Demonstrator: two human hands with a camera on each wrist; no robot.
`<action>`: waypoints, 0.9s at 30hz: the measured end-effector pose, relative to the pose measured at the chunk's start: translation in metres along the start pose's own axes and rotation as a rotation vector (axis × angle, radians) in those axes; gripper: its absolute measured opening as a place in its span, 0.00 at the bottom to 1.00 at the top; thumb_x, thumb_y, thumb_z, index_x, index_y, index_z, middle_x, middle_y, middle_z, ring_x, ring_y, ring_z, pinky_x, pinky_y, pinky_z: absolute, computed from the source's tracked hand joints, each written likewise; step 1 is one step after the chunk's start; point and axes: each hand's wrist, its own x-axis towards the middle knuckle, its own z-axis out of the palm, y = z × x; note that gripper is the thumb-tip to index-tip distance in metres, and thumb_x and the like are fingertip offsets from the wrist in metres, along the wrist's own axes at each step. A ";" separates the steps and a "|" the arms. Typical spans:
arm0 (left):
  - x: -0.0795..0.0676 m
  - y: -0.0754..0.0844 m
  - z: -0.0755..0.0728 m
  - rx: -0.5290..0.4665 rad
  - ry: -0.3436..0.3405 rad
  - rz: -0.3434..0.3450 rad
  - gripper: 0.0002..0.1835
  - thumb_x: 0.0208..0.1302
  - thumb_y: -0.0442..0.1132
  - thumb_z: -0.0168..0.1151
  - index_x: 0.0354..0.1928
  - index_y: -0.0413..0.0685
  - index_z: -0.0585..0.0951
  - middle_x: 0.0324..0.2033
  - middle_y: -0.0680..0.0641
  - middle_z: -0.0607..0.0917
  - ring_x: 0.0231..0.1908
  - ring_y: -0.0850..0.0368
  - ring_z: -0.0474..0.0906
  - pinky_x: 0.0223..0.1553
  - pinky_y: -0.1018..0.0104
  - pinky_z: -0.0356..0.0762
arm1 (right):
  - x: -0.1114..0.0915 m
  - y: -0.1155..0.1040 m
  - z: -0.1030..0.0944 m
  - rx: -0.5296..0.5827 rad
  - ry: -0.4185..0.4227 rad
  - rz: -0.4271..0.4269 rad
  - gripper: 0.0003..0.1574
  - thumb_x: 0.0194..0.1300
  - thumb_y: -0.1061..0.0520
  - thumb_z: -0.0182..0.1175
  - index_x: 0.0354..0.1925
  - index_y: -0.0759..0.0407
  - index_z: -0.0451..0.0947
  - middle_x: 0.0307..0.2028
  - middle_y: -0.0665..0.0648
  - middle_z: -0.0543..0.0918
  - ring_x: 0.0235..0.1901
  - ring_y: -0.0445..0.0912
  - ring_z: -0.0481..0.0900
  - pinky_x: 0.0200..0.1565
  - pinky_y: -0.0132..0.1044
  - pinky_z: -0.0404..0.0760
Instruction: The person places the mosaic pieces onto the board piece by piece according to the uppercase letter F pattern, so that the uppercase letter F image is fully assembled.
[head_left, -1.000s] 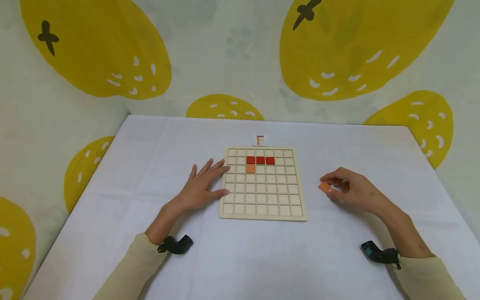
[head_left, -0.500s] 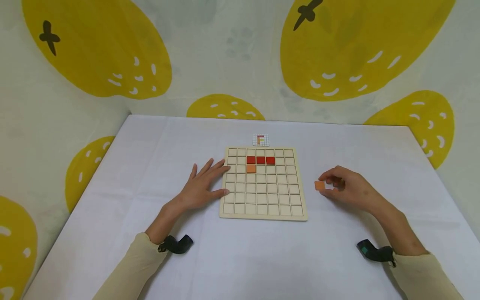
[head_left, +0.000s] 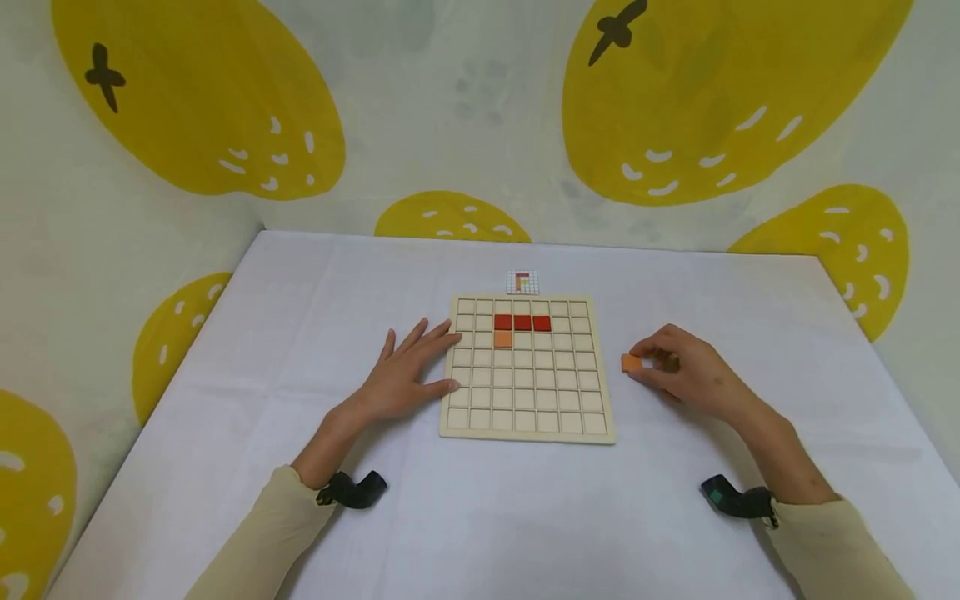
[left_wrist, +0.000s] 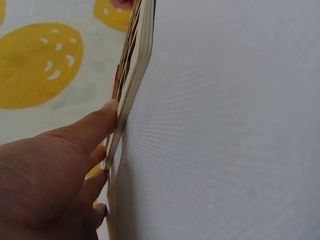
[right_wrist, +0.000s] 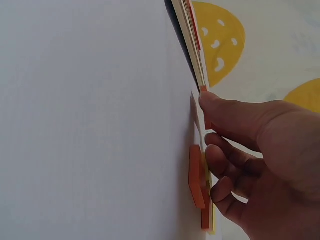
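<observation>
A wooden grid board (head_left: 536, 437) lies flat on the table in the head view. Its second row bears three red tiles (head_left: 522, 322), and an orange square tile (head_left: 503, 339) sits below the leftmost red one. Along the board's left edge rests my left hand (head_left: 405, 375), its fingers spread and touching the rim. To the right of the board, my right hand (head_left: 690, 371) pinches another orange tile (head_left: 630, 363) between thumb and fingers. In the right wrist view, loose orange tiles (right_wrist: 195, 175) and a strip of yellow (right_wrist: 213, 222) show beneath that hand; the head view hides them.
Just behind the board lies a small pattern card (head_left: 522, 282) with a coloured grid. A white cloth covers the table (head_left: 525, 525). Patterned fabric (head_left: 465, 150) hangs behind it. A black wrist device (head_left: 738, 498) sticks out from the right sleeve, another (head_left: 356, 490) from the left.
My right hand has moved left and slightly away from me toward the board, bringing the pinched orange tile with it. My left hand and the tiles on the board stay put.
</observation>
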 end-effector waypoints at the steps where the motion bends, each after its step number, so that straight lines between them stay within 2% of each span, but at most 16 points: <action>1: 0.000 0.000 0.000 0.001 0.000 0.001 0.40 0.70 0.55 0.67 0.80 0.59 0.64 0.83 0.52 0.56 0.85 0.45 0.40 0.79 0.28 0.26 | 0.001 -0.001 0.001 0.007 0.001 0.005 0.16 0.65 0.55 0.73 0.50 0.59 0.86 0.42 0.57 0.82 0.40 0.48 0.74 0.35 0.27 0.74; 9: 0.000 0.000 0.000 0.007 0.001 0.002 0.40 0.70 0.55 0.67 0.80 0.59 0.64 0.83 0.52 0.56 0.85 0.45 0.41 0.79 0.28 0.27 | 0.012 -0.013 0.005 0.024 0.014 0.032 0.18 0.67 0.56 0.72 0.53 0.59 0.83 0.46 0.59 0.84 0.42 0.51 0.76 0.36 0.28 0.75; 15: 0.000 0.000 0.000 0.012 0.005 0.006 0.40 0.70 0.55 0.67 0.80 0.59 0.64 0.83 0.52 0.56 0.85 0.44 0.41 0.79 0.28 0.27 | 0.019 -0.022 0.007 0.040 0.026 0.011 0.18 0.67 0.57 0.71 0.54 0.60 0.84 0.47 0.59 0.84 0.43 0.50 0.77 0.40 0.27 0.75; 27: -0.001 0.000 -0.001 0.011 0.005 0.005 0.40 0.70 0.55 0.66 0.80 0.59 0.64 0.83 0.52 0.56 0.85 0.43 0.41 0.79 0.27 0.27 | 0.032 -0.034 0.020 0.068 0.009 -0.067 0.18 0.66 0.58 0.72 0.53 0.59 0.86 0.43 0.56 0.83 0.42 0.48 0.76 0.37 0.28 0.74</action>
